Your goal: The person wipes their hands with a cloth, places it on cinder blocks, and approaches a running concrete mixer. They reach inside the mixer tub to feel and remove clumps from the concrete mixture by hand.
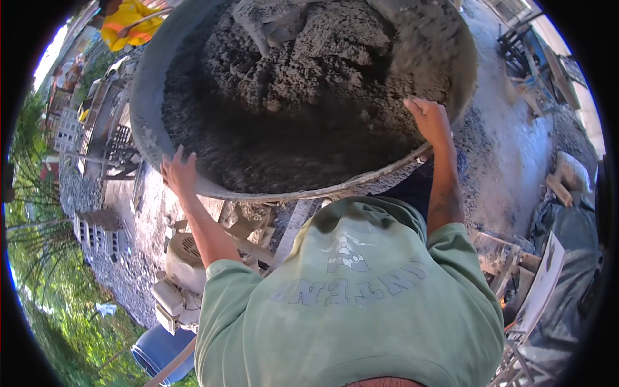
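A big round mixer drum (145,132), grey and crusted, fills the upper middle of the view. Inside it lies dark grey concrete mix (309,84), wet-looking and lumpy; the lower part is smeared as if moving. A mixing blade (255,29) coated in the mix sticks up at the far side. My left hand (179,174) is at the drum's near left rim, fingers raised and apart. Over the near right rim reaches my right hand (429,119), thumb apart from bent fingers, above the mix. Neither hand holds a tool; how firmly they touch the rim cannot be told.
A beige motor housing (186,255) sits below the drum at left, with a blue barrel (161,353) farther down. Hollow blocks (100,233) and gravel (132,284) lie to the left. A person in a yellow vest (132,26) stands at far left. Dark tarpaulin (567,258) lies right.
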`<action>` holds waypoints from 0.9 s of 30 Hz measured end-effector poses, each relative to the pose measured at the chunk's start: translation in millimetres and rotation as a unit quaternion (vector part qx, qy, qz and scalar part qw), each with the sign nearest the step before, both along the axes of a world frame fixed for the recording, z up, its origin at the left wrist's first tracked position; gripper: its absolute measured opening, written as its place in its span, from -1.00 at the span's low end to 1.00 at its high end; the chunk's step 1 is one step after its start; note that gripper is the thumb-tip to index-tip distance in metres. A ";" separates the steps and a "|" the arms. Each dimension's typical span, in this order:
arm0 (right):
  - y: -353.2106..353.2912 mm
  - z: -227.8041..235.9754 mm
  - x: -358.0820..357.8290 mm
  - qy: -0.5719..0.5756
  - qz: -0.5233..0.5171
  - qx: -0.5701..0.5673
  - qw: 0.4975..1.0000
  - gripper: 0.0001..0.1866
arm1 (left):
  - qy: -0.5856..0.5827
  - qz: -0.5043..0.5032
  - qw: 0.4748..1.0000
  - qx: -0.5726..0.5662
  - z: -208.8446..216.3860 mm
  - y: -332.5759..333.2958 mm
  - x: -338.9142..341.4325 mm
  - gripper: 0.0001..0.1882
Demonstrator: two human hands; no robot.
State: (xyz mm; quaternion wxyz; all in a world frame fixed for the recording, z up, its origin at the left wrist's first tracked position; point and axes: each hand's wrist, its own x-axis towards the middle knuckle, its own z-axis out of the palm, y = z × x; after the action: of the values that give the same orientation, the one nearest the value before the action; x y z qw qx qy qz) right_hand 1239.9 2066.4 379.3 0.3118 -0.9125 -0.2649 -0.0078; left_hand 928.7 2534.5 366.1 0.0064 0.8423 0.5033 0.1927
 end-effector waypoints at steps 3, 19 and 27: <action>5.3 5.9 -0.3 0.034 -0.087 0.054 0.994 -0.50 | 0.084 0.021 0.992 -0.097 -1.1 17.9 -4.8 -0.55; 1.3 -1.9 9.3 -0.035 -0.122 0.158 0.979 -0.34 | -0.047 0.013 0.999 -0.012 -2.6 -1.1 -0.8 -0.34; 8.5 4.5 -2.9 0.001 -0.040 -0.005 0.999 -0.27 | -0.313 0.019 0.948 0.059 -4.8 -31.9 -26.0 -0.44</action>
State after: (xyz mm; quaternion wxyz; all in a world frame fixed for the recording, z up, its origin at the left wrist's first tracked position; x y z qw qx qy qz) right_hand 1237.0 2074.9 383.8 0.3067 -0.9239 -0.2282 -0.0182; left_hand 902.6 2502.6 361.3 0.1103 0.7285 0.4798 0.4764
